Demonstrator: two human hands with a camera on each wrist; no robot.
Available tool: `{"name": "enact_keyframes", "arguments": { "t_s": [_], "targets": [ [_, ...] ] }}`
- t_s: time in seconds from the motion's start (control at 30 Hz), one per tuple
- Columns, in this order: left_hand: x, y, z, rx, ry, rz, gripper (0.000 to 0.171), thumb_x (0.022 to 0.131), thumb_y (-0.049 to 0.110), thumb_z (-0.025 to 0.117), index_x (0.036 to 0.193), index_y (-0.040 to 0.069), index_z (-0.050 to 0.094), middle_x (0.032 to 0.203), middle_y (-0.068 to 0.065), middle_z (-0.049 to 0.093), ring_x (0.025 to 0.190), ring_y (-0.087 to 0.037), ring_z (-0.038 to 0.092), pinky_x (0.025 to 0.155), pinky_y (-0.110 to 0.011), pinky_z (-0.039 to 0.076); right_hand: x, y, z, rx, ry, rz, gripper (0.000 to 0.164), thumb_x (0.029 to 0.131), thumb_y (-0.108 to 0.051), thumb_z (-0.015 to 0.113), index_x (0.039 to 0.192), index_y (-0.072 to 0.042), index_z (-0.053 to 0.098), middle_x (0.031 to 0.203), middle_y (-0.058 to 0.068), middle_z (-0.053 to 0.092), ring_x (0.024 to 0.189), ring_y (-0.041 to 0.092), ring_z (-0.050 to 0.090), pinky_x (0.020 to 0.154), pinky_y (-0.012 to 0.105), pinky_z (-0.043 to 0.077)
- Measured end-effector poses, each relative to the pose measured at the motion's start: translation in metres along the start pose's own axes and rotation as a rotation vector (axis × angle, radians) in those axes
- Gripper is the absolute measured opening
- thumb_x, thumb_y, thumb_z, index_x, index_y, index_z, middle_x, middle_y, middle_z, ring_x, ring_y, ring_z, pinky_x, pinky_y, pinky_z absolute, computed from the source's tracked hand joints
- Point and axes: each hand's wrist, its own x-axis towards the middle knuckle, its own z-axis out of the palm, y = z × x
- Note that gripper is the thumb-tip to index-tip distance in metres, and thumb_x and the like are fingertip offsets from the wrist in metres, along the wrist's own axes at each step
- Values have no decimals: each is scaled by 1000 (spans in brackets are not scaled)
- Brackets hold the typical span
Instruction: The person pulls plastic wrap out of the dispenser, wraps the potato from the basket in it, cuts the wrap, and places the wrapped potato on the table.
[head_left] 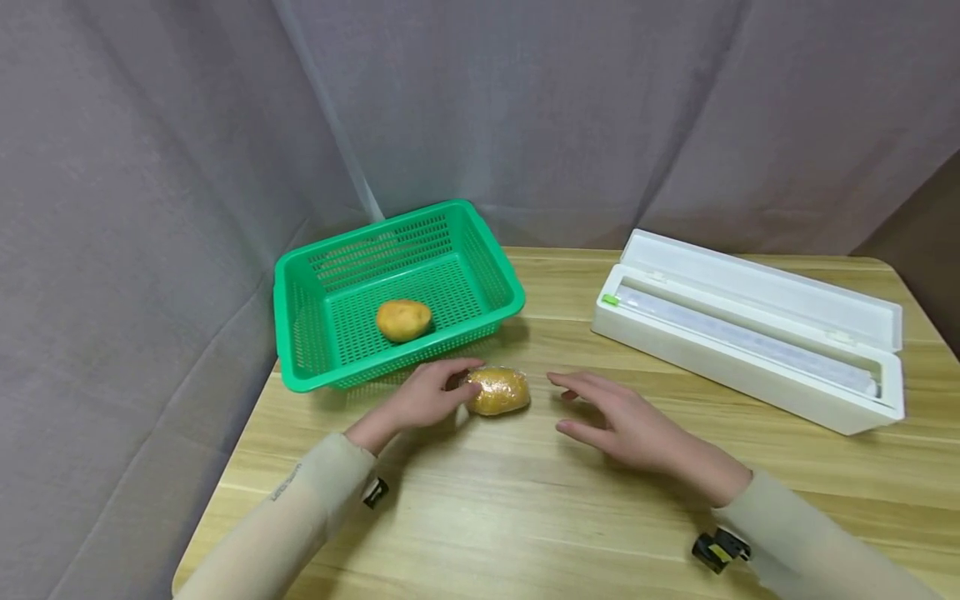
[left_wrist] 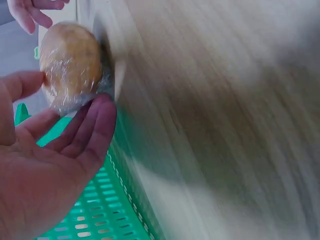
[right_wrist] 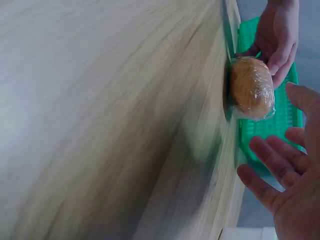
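A potato wrapped in clear cling film is in front of the green basket, its film glinting. My left hand grips its left end, thumb on the near side and fingers on the far side. In the left wrist view the wrapped potato sits between the thumb and the fingertips. My right hand hovers to the right of the potato, fingers apart and holding nothing. From the right wrist, the spread right hand shows a gap to the wrapped potato.
Behind my left hand stands the green slotted basket, with one unwrapped potato in it. At the right lies a long white box, lid up, with a roll of film inside. A grey curtain borders the wooden table.
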Motion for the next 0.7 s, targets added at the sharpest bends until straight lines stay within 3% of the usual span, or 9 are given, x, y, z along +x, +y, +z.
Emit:
{"name": "enact_keyframes", "arguments": {
  "t_s": [0.1,0.27,0.37,0.5,0.6,0.7],
  "targets": [
    [4,0,2,16,20,8,48,108,27,60,152,7,59,151,-14,62,141,-32,56,118,-49,44,-7,4,-3,8,11,18,61,103,-30,74,157,-9,53,146,8,64,122,24,69,104,55,55],
    [8,2,8,78,82,69,44,113,26,53,154,10,58,151,-12,62,142,-34,55,119,-52,42,-18,11,-8,17,26,50,60,103,-28,74,155,-8,55,148,8,64,122,23,69,103,53,56],
    [8,2,12,97,94,56,47,114,33,52,155,13,58,151,-12,62,142,-36,53,119,-55,41,-22,14,-10,19,31,65,59,103,-29,74,154,-7,55,147,8,64,122,23,70,103,54,56],
    [10,2,16,109,74,25,65,103,47,69,158,15,54,152,-14,59,142,-36,52,116,-55,43,-28,18,-12,26,39,84,58,104,-29,73,154,-6,56,146,8,65,121,22,70,102,55,55],
    [12,0,18,110,78,44,75,95,44,81,158,14,53,150,-14,60,138,-34,55,113,-52,47,-31,20,-13,38,43,82,57,104,-27,73,154,-5,56,146,9,65,121,21,71,102,55,55],
    [12,-2,17,102,92,63,72,95,39,82,156,12,56,144,-14,63,130,-33,59,107,-51,50,-32,22,-14,45,41,87,57,104,-27,73,154,-5,55,145,9,65,121,22,70,102,55,55]
  ]
}}
